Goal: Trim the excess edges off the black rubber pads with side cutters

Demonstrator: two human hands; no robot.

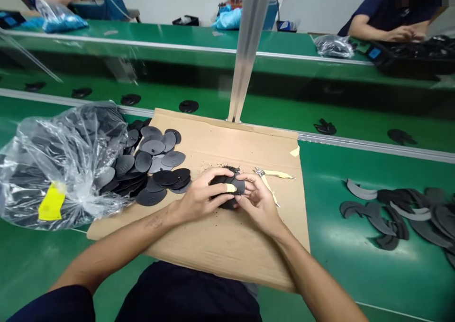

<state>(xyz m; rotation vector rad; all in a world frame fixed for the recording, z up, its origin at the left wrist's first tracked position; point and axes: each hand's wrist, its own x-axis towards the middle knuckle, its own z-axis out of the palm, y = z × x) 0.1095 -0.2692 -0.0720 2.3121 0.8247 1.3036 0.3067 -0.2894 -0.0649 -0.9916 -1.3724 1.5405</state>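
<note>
My left hand (201,196) and my right hand (258,201) meet over a brown cardboard sheet (227,236) and both grip one black oval rubber piece (227,187). A yellowish finger cot shows on the left thumb. Small black scraps lie on the cardboard just behind the piece. A small pair of nippers with pale handles (272,175) lies on the cardboard right behind my right hand. A pile of dark oval pieces (156,163) spills from a clear plastic bag (60,165) at the left.
Curved grey trimmings (398,210) lie on the green table at the right. A green conveyor belt (284,108) behind the cardboard carries scattered black pieces. A metal post (245,51) rises behind the cardboard. Other people work at the far side, top left and top right.
</note>
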